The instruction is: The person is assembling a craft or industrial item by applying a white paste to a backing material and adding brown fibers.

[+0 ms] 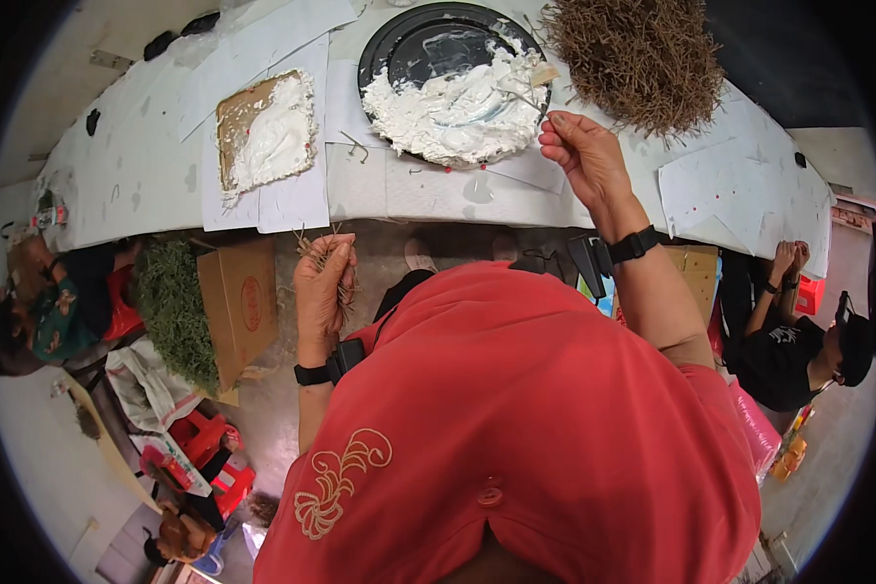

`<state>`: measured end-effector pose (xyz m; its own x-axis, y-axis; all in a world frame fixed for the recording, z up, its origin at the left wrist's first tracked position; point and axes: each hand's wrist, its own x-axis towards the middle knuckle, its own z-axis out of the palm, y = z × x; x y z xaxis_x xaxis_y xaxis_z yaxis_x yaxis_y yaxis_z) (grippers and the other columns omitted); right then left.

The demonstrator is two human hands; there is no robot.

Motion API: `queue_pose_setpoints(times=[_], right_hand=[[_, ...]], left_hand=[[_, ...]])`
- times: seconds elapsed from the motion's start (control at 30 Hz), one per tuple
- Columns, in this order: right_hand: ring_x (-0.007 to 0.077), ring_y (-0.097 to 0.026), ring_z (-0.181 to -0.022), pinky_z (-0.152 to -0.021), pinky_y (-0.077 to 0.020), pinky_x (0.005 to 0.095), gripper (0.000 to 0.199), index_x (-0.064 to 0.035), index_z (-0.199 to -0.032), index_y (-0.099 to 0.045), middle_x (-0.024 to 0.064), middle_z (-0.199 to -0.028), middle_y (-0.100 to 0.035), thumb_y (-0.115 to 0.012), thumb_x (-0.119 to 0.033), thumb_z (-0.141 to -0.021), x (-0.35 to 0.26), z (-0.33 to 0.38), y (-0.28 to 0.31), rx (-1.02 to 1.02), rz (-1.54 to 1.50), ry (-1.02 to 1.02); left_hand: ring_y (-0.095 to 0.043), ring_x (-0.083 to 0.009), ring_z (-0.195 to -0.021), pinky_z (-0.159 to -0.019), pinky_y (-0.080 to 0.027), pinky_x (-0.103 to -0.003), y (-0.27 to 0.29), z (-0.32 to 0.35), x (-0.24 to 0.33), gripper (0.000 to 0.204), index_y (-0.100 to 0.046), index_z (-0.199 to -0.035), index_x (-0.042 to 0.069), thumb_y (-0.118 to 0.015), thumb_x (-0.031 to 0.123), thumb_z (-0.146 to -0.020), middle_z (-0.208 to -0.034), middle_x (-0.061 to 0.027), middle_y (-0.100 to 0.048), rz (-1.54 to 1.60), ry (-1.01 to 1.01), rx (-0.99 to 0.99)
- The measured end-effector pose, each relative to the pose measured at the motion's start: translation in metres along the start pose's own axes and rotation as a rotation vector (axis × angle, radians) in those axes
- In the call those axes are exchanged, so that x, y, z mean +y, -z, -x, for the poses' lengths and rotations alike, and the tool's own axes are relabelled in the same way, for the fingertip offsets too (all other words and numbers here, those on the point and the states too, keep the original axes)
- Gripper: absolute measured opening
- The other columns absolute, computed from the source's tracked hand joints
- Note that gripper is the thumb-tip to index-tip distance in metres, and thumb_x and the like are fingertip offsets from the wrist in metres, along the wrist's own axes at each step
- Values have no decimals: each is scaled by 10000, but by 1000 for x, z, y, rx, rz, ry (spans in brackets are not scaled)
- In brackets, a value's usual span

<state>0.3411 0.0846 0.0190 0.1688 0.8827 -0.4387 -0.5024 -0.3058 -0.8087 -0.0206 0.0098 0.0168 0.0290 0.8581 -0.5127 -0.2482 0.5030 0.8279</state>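
Note:
My left hand (319,297) is closed around a small bunch of thin brown twigs (313,245), just off the table's near edge. Over the right rim of a black round tray (384,60), my right hand (594,165) pinches one thin twig (528,101) between thumb and fingertips. The twig's far end reaches over thick white paste (448,117) spread across the tray, and I cannot tell whether it touches. A pale wooden piece (545,74) sticks out at the tray's right side. Beyond my right hand lies a big heap of brown twigs (638,58).
A rectangular board (230,127) smeared with white paste rests on paper sheets at the left. The white table (156,170) also bears loose twigs and small red dots. Below stand a cardboard box (241,311) and green foliage (173,307). Other people sit at both sides.

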Motion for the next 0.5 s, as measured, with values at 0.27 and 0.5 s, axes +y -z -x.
queue_pose_setpoints(times=[0.27, 0.5], right_hand=[[111, -610, -657, -549, -519, 204, 148, 25, -995, -603, 65, -821, -643, -604, -90, -903, 32, -3, 20, -7, -190, -90], [106, -582, -622, -505, -481, 203, 146, 18, -975, -614, 59, -791, -630, -633, -97, -888, 63, -7, 31, 56, -275, -124]], left_hand=[[-429, -18, -491, -367, -282, -166, 3, -3, -1, 156, -602, -1025, 32, -608, 136, -909, -762, 6, -574, -8, 12, -15], [-427, -24, -487, -368, -288, -168, 9, -7, 1, 162, -588, -1035, 32, -596, 144, -919, -774, -3, -561, -25, 28, -3]])
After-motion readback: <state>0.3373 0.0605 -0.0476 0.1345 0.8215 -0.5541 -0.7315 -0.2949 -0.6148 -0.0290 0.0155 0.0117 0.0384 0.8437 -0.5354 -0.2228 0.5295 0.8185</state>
